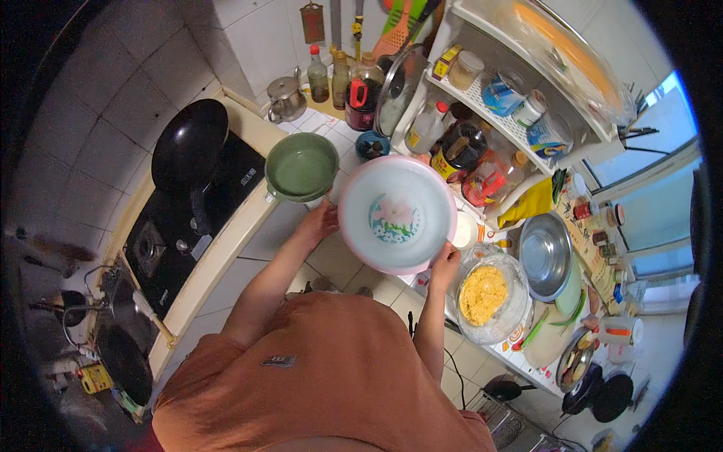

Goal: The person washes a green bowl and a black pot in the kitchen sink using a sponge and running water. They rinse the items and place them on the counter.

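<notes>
A pink-rimmed plastic basin (361, 226) with a flower print on its bottom is held in front of me between both hands. My left hand (323, 222) grips its left rim, and my right hand (445, 263) has hold of the lower right rim. Whether liquid lies inside is hard to tell. Just beyond my left hand, a green pot or basin (302, 166) sits on the corner of the counter. Near my right hand stand a small white cup (465, 230) and a clear bowl (508, 322) with a crumbly yellow mixture in it.
On the left, a wok (189, 144) stands on a black gas hob (220, 186). Sauce bottles (318, 79) and a metal kettle (287, 101) line the back corner. A white shelf rack (486, 107) holds jars. A steel basin (543, 254) and green chillies (535, 329) lie to the right.
</notes>
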